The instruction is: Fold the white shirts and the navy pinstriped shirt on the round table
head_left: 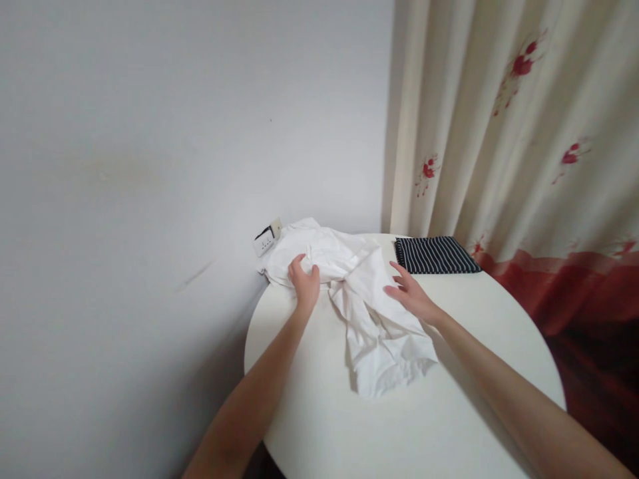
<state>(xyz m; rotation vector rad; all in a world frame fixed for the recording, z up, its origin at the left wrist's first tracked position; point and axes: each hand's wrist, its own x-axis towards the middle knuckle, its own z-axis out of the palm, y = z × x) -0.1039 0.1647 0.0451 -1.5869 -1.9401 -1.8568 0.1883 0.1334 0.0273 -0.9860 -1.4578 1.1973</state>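
A crumpled white garment lies across the far half of a round white table. My left hand rests on the garment's bunched upper part, its fingers curled around a fold of the cloth. My right hand lies on the garment's right edge with its fingers stretched out and slightly apart. Both forearms reach in from the bottom of the view.
A folded dark cloth with thin white stripes lies at the table's far edge, right of the garment. A wall socket sits on the grey wall behind. A cream curtain with red flowers hangs at the right.
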